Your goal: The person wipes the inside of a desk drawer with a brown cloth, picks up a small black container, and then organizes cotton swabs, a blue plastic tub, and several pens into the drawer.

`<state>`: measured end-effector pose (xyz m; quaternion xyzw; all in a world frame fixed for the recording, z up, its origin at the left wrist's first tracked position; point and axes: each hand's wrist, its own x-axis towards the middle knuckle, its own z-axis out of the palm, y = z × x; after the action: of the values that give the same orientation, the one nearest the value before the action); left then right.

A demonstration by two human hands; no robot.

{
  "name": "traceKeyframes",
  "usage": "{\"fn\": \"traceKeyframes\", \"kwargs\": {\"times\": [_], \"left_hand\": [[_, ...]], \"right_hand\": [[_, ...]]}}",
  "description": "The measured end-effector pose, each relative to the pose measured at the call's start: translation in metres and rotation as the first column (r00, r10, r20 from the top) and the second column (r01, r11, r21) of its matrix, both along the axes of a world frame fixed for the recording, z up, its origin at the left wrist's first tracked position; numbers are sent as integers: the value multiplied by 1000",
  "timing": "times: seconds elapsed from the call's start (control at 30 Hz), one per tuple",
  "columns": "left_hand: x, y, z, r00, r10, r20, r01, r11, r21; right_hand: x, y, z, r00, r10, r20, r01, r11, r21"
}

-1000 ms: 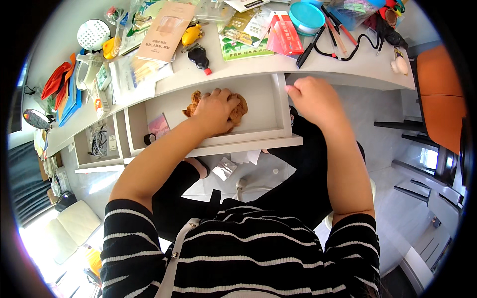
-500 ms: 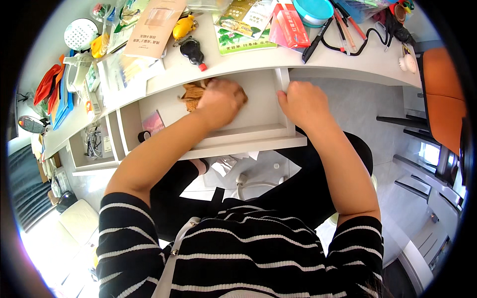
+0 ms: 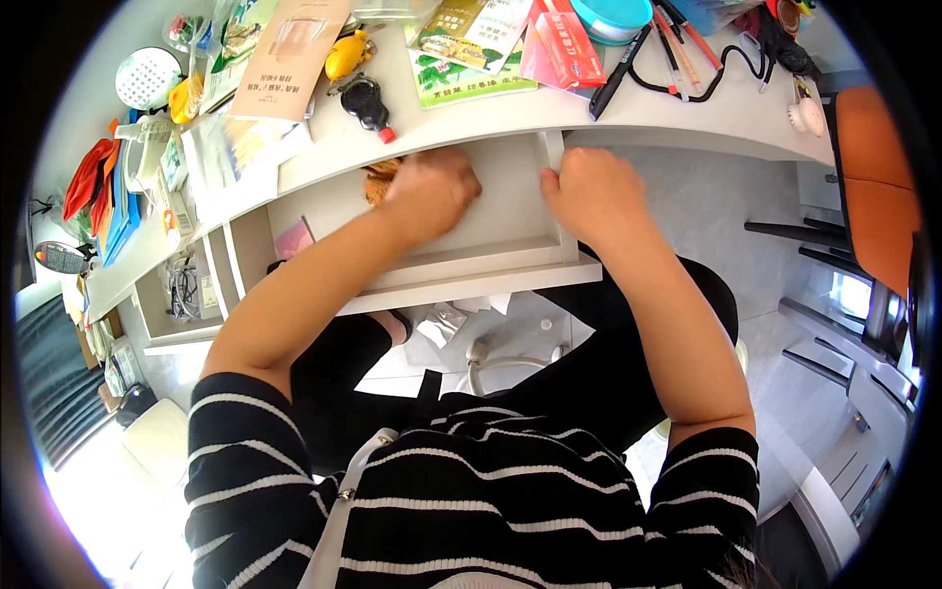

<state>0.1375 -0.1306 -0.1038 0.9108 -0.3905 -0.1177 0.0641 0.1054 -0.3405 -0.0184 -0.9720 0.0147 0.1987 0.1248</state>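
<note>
A pulled-out white drawer (image 3: 505,201) lies under the desk's front edge. Inside it, my left hand (image 3: 439,191) is closed and slightly blurred, with a brown cloth (image 3: 379,183) bunched up in it; part of the cloth sticks out on the left, and the rest is hidden by the hand. My right hand (image 3: 596,193) grips the drawer's right side wall, thumb toward the inside and fingers curled. Toward the drawer's left end lies a pinkish flat packet (image 3: 293,240), beside a small dark item mostly covered by my left forearm.
Papers and booklets (image 3: 471,79), a red box (image 3: 567,44), pens, a turquoise round tub (image 3: 613,18) and a black bottle-shaped item (image 3: 365,102) crowd the white desk. A second open drawer (image 3: 183,324) with cables is on the left. An orange chair (image 3: 878,187) stands at right.
My left hand stays in the drawer while less of the brown cloth shows beside it. The right hand remains at the drawer's side wall. The whole view has shifted slightly.
</note>
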Motion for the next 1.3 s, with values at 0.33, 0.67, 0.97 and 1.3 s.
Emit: {"fn": "traceKeyframes", "kwargs": {"times": [0.33,0.67,0.97,1.3], "left_hand": [[-4,4,11,996,-87,-8,87,994,65],[3,-1,-4,995,45,89,-58,987,150],[5,-1,5,993,-107,-58,114,986,125],[7,-4,10,987,-45,-152,90,948,306]], "right_hand": [[1,0,-7,1000,-7,18,7,1000,-1],[2,-2,-15,996,-4,84,2,1000,23],[3,-3,-13,997,-2,74,0,1000,21],[7,0,-13,996,-18,91,19,1000,-2]]}}
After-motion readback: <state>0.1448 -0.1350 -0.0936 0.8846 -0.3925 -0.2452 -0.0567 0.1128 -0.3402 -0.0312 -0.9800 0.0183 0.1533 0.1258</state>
